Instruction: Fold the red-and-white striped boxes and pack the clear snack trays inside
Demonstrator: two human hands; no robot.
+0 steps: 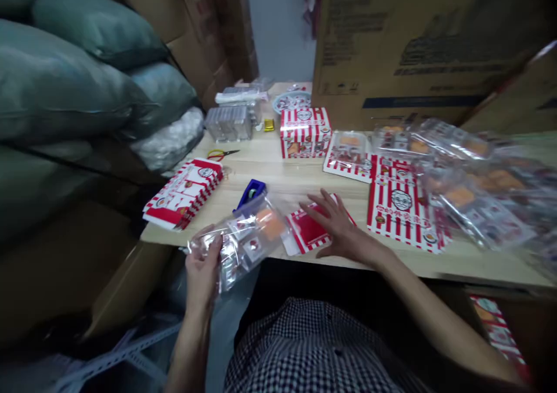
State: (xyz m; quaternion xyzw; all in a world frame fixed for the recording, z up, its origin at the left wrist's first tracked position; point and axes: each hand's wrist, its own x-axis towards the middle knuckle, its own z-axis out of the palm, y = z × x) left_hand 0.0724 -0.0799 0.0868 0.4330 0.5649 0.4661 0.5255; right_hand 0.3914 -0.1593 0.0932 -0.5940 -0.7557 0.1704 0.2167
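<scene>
My left hand [203, 268] is closed on a clear plastic bag of small toy parts [243, 236], held at the near edge of the wooden table [278, 169]. My right hand [337, 227] lies open, fingers spread, on a flat red-and-white striped carton [307, 233] near the table's front edge. A blue tape dispenser [251, 193] sits just behind the bag.
A stack of flat striped cartons [185, 193] lies at the left. An assembled striped box [304, 132] stands at mid-table, with more flat cartons [400, 207] and several clear bags [470, 178] to the right. Scissors [221, 154], clear trays [230, 123], large cardboard boxes [418, 44], grey sacks [87, 91].
</scene>
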